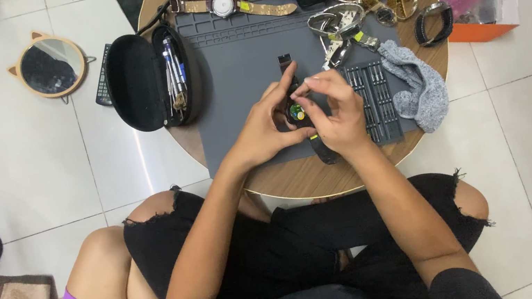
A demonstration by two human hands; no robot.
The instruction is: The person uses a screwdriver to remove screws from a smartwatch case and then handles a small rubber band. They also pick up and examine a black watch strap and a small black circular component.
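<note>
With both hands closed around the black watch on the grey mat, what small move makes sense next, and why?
Probably keep the left hand steadying the black watch on the grey mat while the right hand works its fingertips at the case. Both hands pinch the watch from either side, its strap trails toward the table edge, and neither hand holds a tool; the screwdriver bits lie just right of the right hand.

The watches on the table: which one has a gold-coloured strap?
The white-faced watch lying flat at the mat's far edge; the watch held by both hands has a dark strap.
</note>
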